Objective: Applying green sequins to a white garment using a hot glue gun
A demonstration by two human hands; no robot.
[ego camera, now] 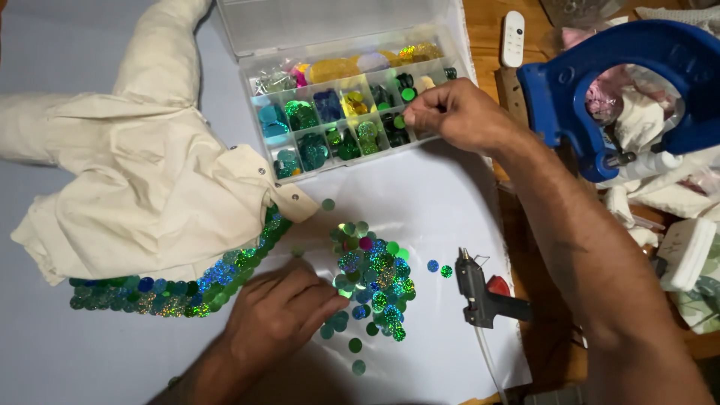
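A person leans over a white sheet (pixel 442 202) spread across a wooden table (pixel 487 22). The left hand (pixel 277 315) lies palm down on the sheet, fingers close together and slightly curled, pressing beside a patch of overlapping round sequins (pixel 373 274). Those discs are flat, glossy and holographic, flashing green, blue and a spot of pink; a few lie loose around the patch. A matching band of sequins (pixel 187 289) curves along the lower edge of a cream cloth garment (pixel 150 172), which is soft, rumpled and matte, with small metal studs near its corner.

The right hand (pixel 457 112) reaches to the near right corner of a clear plastic compartment box (pixel 345 112), fingertips pinched together over a compartment; I cannot tell whether a sequin is caught between them. The box is rigid and see-through, lid thrown back, its cells sorted with teal, green, blue, yellow and gold discs.

A black glue gun (pixel 480 289) with a red trigger rests on the sheet to the right of the sequin patch. A hard blue plastic hand press (pixel 615 82) stands at the far right among white scraps, and a slim white remote (pixel 513 37) lies on the wood.
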